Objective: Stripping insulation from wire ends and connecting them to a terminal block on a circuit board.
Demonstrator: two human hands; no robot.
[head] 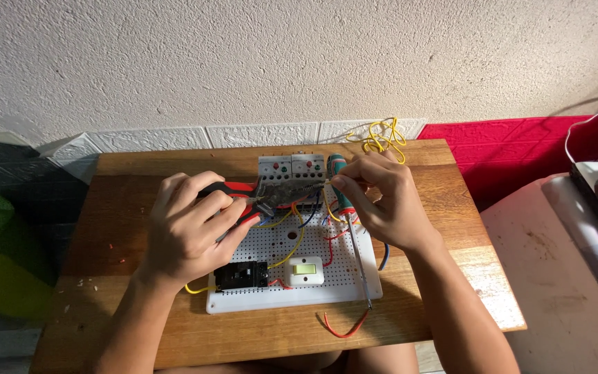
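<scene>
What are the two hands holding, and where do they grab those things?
The left hand grips pliers by their red and black handles. The right hand pinches a yellow wire near its end and also holds a screwdriver by its green handle.

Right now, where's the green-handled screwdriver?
In the head view, the green-handled screwdriver lies tucked under the right hand, its shaft slanting down the right edge of the white perforated board, tip near a loose red wire.

a rough white plaster wall (299, 55) rises behind a small wooden desk (126, 208). white embossed panels (257, 134) line its base, red panels (520, 149) continue right, under warm light.
</scene>
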